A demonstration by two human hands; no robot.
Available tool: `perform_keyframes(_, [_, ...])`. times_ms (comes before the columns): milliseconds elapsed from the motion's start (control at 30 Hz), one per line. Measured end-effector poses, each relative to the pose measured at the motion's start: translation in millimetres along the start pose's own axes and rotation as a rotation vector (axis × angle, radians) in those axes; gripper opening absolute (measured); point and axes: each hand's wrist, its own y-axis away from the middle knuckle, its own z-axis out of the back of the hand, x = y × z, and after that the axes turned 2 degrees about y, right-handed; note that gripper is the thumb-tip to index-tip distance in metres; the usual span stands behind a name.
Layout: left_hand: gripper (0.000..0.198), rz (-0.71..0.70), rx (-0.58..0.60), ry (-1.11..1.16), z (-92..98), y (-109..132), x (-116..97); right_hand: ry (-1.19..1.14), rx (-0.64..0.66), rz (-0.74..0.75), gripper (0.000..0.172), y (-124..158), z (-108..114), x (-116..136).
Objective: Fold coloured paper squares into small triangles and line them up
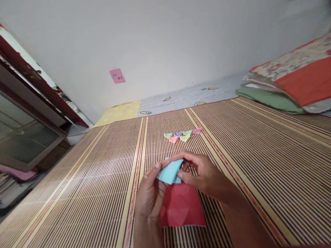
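A folded light-blue sheet of paper point(170, 171) is held up between both hands. My left hand point(150, 193) grips its left edge, thumb on top. My right hand point(200, 172) has its index finger along the upper edge and its thumb at the right side, where a lower layer of the paper shows. Beneath the hands lies a red sheet of paper point(183, 206), its top part hidden by them. Farther off, several small folded paper triangles, among them a pink one point(197, 131), a yellow one point(184, 138) and a purple one point(178, 134), sit in two rows.
A striped bamboo mat point(103, 179) covers the surface. Folded bedding point(297, 75) is piled at the far right. Patterned cloth point(181, 94) runs along the white wall, which bears a pink note point(117, 75). A glass-fronted cabinet point(23, 127) stands beyond the left edge.
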Motion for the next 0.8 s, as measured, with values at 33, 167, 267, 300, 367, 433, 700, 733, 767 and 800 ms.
perform_keyframes(33, [0.021,-0.013,-0.007,-0.023,-0.6,0.6,-0.2,0.018,-0.003,0.014,0.037,0.0,-0.4,-0.7])
perform_keyframes(167, [0.025,-0.077,-0.020,-0.108,-1.3,1.9,0.2,0.056,-0.064,0.016,0.023,-1.6,-2.4,-5.4])
perform_keyframes(267, [0.026,-0.092,-0.028,-0.164,-1.1,1.2,1.8,0.079,-0.090,0.030,0.012,-3.2,-2.6,-9.2])
perform_keyframes(300, [0.026,-0.092,-0.038,-0.181,-1.1,0.9,2.4,0.085,-0.091,0.041,0.011,-3.5,-2.4,-10.3])
perform_keyframes(367, [0.027,-0.094,-0.059,-0.206,-1.5,0.7,3.3,0.087,-0.094,0.052,0.011,-4.0,-2.0,-12.1])
perform_keyframes(433, [0.027,-0.102,-0.054,-0.217,-1.9,1.1,3.4,0.074,-0.102,0.051,0.012,-4.4,-2.1,-13.4])
perform_keyframes(700, [0.020,-0.111,0.078,-0.291,1.2,4.7,-0.9,0.049,-0.149,0.040,0.018,-4.7,-6.2,-13.1])
perform_keyframes(733, [0.020,-0.105,0.062,-0.291,1.5,5.4,-0.8,0.048,-0.147,0.036,0.019,-4.5,-6.2,-12.8])
perform_keyframes(767, [0.020,-0.101,0.041,-0.290,1.7,6.3,-0.6,0.048,-0.144,0.033,0.020,-4.3,-6.0,-12.5])
perform_keyframes(800, [0.021,-0.100,0.020,-0.294,1.6,7.2,-0.2,0.051,-0.139,0.033,0.020,-4.1,-5.7,-12.3])
